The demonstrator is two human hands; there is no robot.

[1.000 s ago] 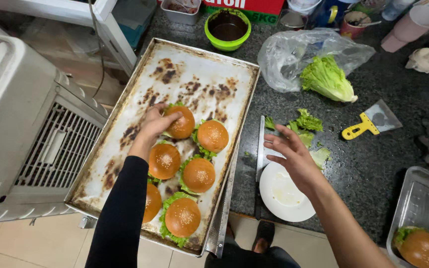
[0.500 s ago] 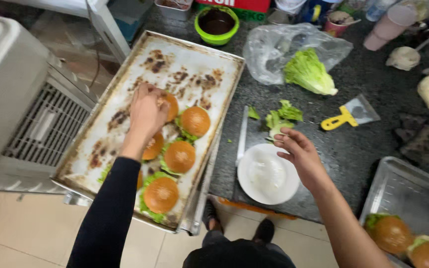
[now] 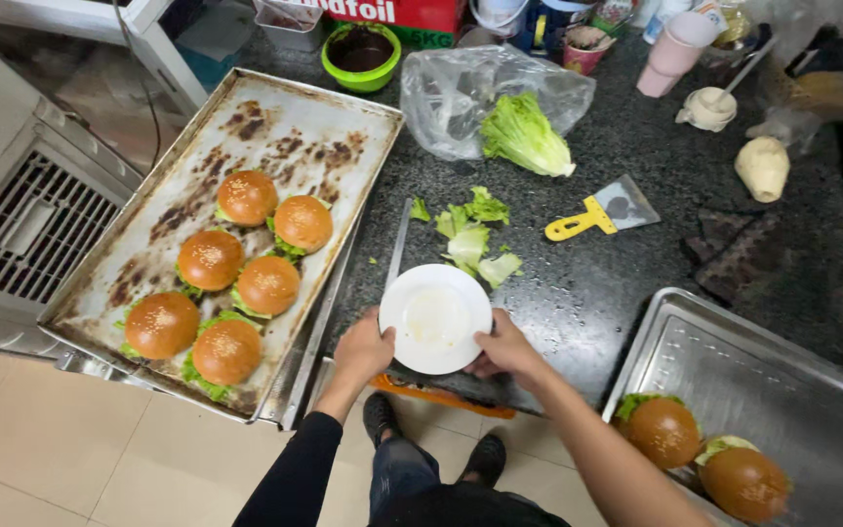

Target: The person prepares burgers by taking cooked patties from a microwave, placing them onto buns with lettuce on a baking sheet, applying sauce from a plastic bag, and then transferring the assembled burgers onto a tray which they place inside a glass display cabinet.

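The left hand (image 3: 363,349) has left the burgers and come across to the white plate (image 3: 435,318), which the right hand (image 3: 501,349) now grips too; both hands clasp its near rim at the counter's (image 3: 636,263) front edge. Just beyond lie torn lettuce pieces (image 3: 468,229). Left, six burgers (image 3: 267,285) sit on the stained baking tray (image 3: 275,127). Farther back lies a yellow-handled scraper (image 3: 599,213).

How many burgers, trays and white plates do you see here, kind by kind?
Burgers on the stained tray: 6 (one at)
Burgers on the clean tray: 2 (one at)
Trays: 2
White plate, held by both hands: 1
Total: 11
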